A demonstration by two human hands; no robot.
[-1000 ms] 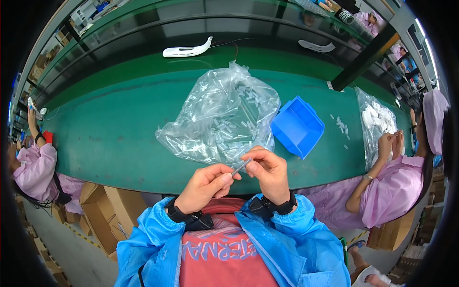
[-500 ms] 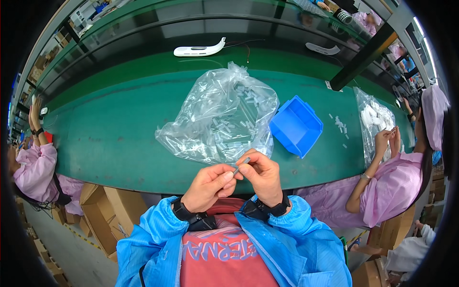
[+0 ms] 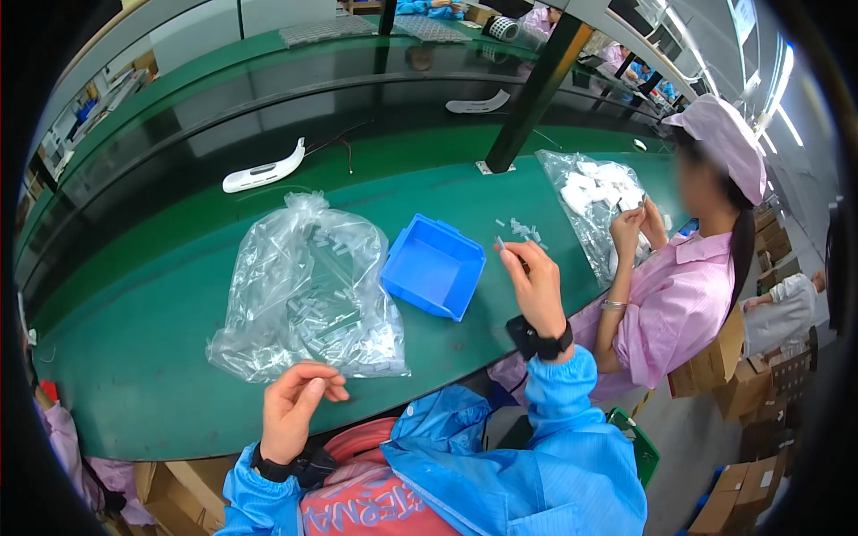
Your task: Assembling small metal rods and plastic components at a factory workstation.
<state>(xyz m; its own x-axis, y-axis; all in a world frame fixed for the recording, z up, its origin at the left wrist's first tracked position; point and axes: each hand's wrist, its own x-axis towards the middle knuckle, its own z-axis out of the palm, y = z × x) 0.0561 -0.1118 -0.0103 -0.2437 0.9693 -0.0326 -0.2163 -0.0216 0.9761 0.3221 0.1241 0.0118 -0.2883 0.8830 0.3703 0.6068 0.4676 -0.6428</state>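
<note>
My right hand (image 3: pixel 537 288) is stretched out to the right, past the blue bin. Its thumb and fingertips pinch a small grey tube-like piece (image 3: pixel 500 241), just before a loose group of like pieces (image 3: pixel 521 230) on the green table. My left hand (image 3: pixel 298 404) hovers at the table's near edge, by the lower edge of the clear plastic bag (image 3: pixel 268 299). Its fingers are loosely curved and apart from the thumb, with nothing seen in them. Many small translucent grey pieces (image 3: pixel 338 317) lie in the bag. The blue bin (image 3: pixel 435 268) between bag and right hand holds nothing visible.
A co-worker in pink (image 3: pixel 688 286) sits at the right, hands over a plastic bag of white parts (image 3: pixel 597 192). A black post (image 3: pixel 539 98) rises behind the loose pieces. Curved white housings (image 3: pixel 264 172) with thin wires lie farther back. Cardboard boxes (image 3: pixel 183 491) stand below the table.
My hands, together at the grey piece before, have parted. The right has moved out to the right with a small piece; the left has let go. My view has turned right.
</note>
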